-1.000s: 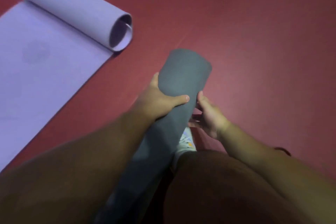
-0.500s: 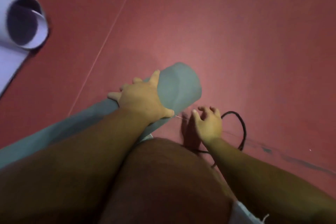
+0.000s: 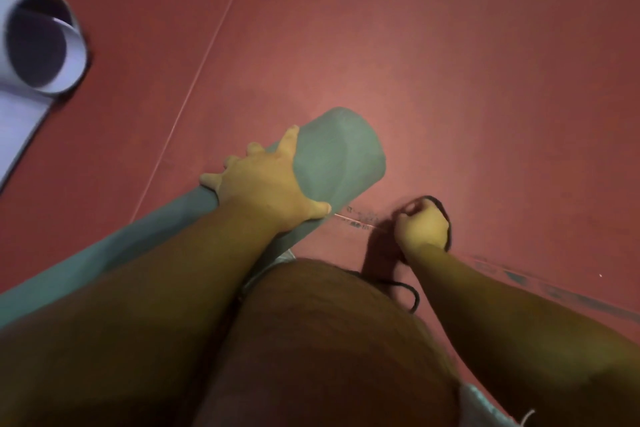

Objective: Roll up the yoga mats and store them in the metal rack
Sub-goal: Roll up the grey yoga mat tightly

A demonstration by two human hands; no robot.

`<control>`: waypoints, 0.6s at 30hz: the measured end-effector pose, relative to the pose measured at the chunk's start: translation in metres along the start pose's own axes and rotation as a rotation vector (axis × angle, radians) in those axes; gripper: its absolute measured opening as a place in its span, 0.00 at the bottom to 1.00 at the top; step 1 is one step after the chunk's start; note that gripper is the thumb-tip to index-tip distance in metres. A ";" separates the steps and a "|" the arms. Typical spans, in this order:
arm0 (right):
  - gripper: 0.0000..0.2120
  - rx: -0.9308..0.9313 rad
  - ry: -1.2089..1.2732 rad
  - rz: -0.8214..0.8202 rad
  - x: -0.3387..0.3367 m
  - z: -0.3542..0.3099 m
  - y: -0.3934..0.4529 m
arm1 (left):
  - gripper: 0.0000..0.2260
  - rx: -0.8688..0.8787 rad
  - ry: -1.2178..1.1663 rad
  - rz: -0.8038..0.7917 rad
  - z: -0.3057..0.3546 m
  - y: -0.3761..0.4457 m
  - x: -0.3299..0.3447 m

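Observation:
A rolled grey-green yoga mat [image 3: 339, 156] lies slanting from the lower left up to the middle of the red floor. My left hand [image 3: 266, 187] grips it near its upper end, fingers spread over the roll and thumb on the near side. Just to the right, my right hand [image 3: 420, 227] is curled round a black loop strap [image 3: 446, 218] lying on the floor. A lilac yoga mat [image 3: 41, 45], partly rolled with its open end facing me, sits at the far left. No metal rack is in view.
My bent knee [image 3: 329, 340] fills the lower middle and hides part of the strap. A thin pale seam [image 3: 207, 55] runs diagonally across the red floor. Dark scuff marks [image 3: 554, 291] streak the floor at the right.
My right hand has left the grey mat, reached down to the floor and closed its fingers on the black strap. My left hand keeps holding the roll, now lying lower and more slanted.

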State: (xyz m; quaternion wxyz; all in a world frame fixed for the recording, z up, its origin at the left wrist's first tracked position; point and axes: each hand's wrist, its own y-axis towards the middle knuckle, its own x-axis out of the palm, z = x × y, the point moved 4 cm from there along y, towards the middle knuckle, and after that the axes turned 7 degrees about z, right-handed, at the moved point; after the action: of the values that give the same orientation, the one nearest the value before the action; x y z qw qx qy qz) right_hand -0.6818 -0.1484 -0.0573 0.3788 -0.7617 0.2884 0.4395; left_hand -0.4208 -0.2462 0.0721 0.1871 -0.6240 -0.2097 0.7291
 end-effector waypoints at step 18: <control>0.11 0.309 1.095 -0.586 0.004 -0.149 -0.044 | 0.59 -0.116 -0.431 0.056 -0.075 0.021 -0.010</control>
State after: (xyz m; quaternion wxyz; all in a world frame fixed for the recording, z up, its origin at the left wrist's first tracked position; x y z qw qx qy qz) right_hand -0.5787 -0.2480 0.0022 0.3865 -0.8597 0.2801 -0.1818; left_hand -0.3450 -0.2639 0.0587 0.0815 -0.4691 -0.2691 0.8372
